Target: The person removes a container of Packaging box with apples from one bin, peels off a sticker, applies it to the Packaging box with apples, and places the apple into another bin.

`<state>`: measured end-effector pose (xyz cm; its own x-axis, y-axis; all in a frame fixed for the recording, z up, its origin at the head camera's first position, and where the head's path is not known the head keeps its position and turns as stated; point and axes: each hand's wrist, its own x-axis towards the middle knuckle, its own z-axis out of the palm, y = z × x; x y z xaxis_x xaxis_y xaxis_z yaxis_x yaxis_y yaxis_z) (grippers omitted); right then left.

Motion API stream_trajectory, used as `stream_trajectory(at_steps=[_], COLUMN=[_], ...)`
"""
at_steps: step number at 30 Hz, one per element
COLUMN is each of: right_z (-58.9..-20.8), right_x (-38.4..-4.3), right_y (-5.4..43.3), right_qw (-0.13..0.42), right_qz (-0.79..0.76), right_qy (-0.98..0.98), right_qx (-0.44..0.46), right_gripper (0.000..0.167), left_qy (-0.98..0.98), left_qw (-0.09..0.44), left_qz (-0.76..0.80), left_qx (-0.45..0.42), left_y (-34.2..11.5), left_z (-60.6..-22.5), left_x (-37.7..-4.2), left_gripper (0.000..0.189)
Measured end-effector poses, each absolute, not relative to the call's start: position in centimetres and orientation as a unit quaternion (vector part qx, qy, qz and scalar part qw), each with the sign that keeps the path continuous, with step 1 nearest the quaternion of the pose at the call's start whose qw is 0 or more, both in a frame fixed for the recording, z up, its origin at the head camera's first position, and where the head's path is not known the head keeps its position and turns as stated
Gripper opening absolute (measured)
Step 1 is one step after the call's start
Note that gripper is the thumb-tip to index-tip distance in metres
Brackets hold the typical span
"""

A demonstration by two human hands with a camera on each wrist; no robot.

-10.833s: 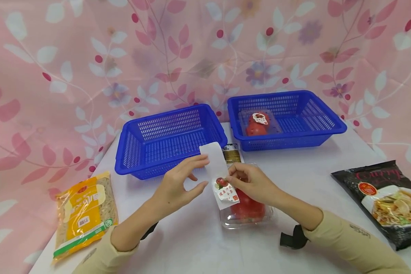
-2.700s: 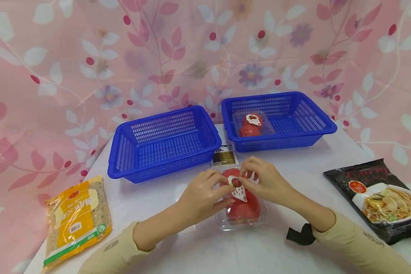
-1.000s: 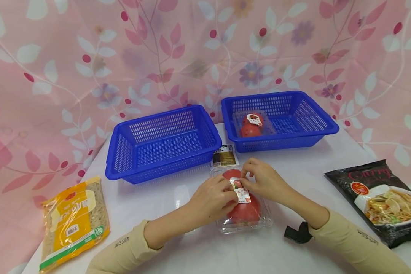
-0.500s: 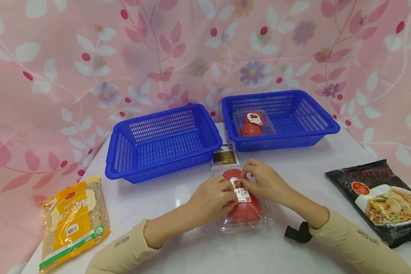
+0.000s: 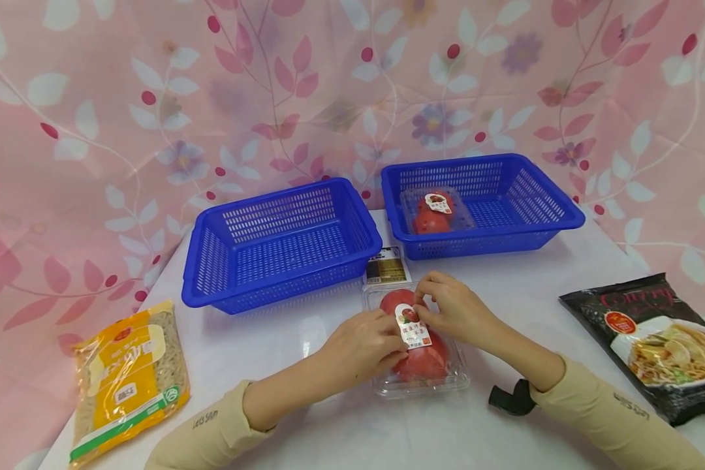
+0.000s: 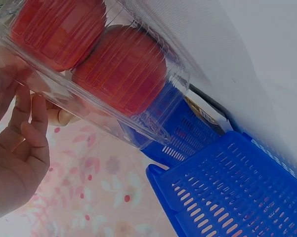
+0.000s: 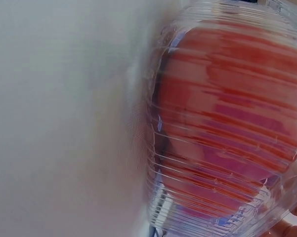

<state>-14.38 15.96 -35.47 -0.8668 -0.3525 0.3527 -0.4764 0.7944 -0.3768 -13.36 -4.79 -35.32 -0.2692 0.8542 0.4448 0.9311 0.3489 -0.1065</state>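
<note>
A clear plastic box with red round fruits stands on the white table before me. On its lid lies a white label with a fruit picture and red print. My left hand pinches the label's lower left edge with curled fingers. At the upper right edge, my right hand pinches it between thumb and forefinger. The left wrist view has the left hand close against the lid of the box. In the right wrist view the box wall fills the right side, and only fingertips show.
Two blue baskets stand behind: the left one and the right one, which holds another labelled box. A brown-labelled pack lies between. A yellow bag lies left, a black noodle bag right.
Earlier the label was on a white backing strip held over the box; now it is off the strip and against the lid. Over the last second the hands have barely moved.
</note>
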Motion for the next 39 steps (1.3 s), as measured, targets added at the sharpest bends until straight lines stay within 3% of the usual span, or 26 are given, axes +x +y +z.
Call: stream_trajectory(at_steps=[17,21,26,33,39], right_z=[-35.6,-35.6,-35.3,-34.7,-34.8], right_x=[-13.3,-12.8,-11.8,-10.7,-10.3], right_y=[16.5,16.7,17.1,17.8,18.3], right_qw=[0.152,0.165,0.157,0.131,0.146], right_qz=[0.214,0.187,0.165,0.165,0.164], right_qy=[-0.927,-0.92,-0.916,-0.918,-0.902], right_qx=[0.268,0.301,0.331,0.337,0.371], right_gripper=[0.014,0.008,0.013,0.018,0.014], left_qy=[-0.781,-0.789,-0.798,-0.807,-0.816], left_qw=[0.237,0.228,0.211,0.191,0.19], left_qz=[-0.036,-0.054,-0.075,-0.078,-0.077], left_qx=[-0.577,-0.568,-0.559,-0.553,-0.541], left_y=[-5.1,-5.2,-5.4,-5.6,-5.8], left_z=[-35.3,-35.5,-35.6,-35.5,-35.6], left_x=[-12.7,-12.6,-12.5,-12.7,-13.7], left_gripper=[0.014,0.01,0.006,0.014,0.018])
